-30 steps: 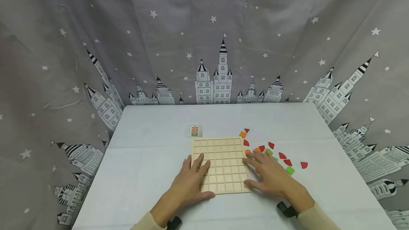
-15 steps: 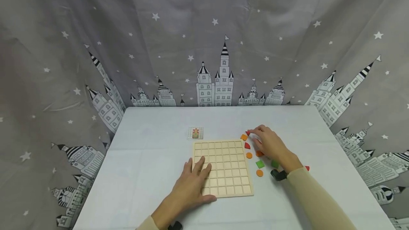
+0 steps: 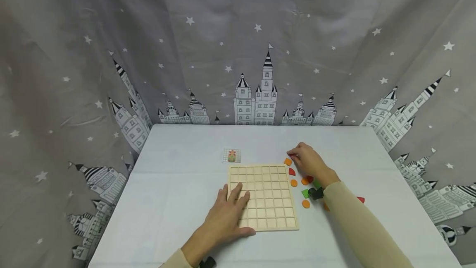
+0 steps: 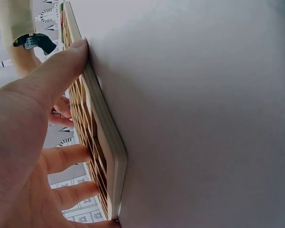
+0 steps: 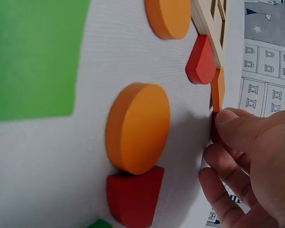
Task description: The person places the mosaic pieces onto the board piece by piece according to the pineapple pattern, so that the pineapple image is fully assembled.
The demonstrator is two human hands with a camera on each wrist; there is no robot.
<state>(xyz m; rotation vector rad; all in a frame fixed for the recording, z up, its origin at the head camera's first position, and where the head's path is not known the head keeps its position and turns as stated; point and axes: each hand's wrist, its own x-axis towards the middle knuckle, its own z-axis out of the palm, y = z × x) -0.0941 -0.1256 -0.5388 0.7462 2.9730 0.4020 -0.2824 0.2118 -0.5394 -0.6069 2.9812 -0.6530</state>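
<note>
A pale wooden grid board point(image 3: 273, 197) lies on the white table. My left hand point(image 3: 227, 214) rests on its near left corner, fingers spread over the grid; in the left wrist view the thumb point(image 4: 57, 71) lies against the board's edge. Beyond the board's far right corner, my right hand point(image 3: 306, 160) pinches a small red piece point(image 5: 215, 129), mostly hidden by thumb and fingers. Close to it are an orange square point(image 3: 288, 161) and a red quarter-round piece point(image 3: 291, 171).
Right of the board lie orange discs point(image 3: 306, 204), a green square point(image 3: 305, 193) and more red pieces point(image 3: 360, 199), some hidden under the right forearm. A small card with a flower picture point(image 3: 232, 155) lies behind the board. A grey castle-print curtain point(image 3: 223, 32) hangs behind the table.
My right hand has moved from beside the board's right edge to the far red piece and now pinches it. The left hand has stayed on the board. The head view has shifted slightly.
</note>
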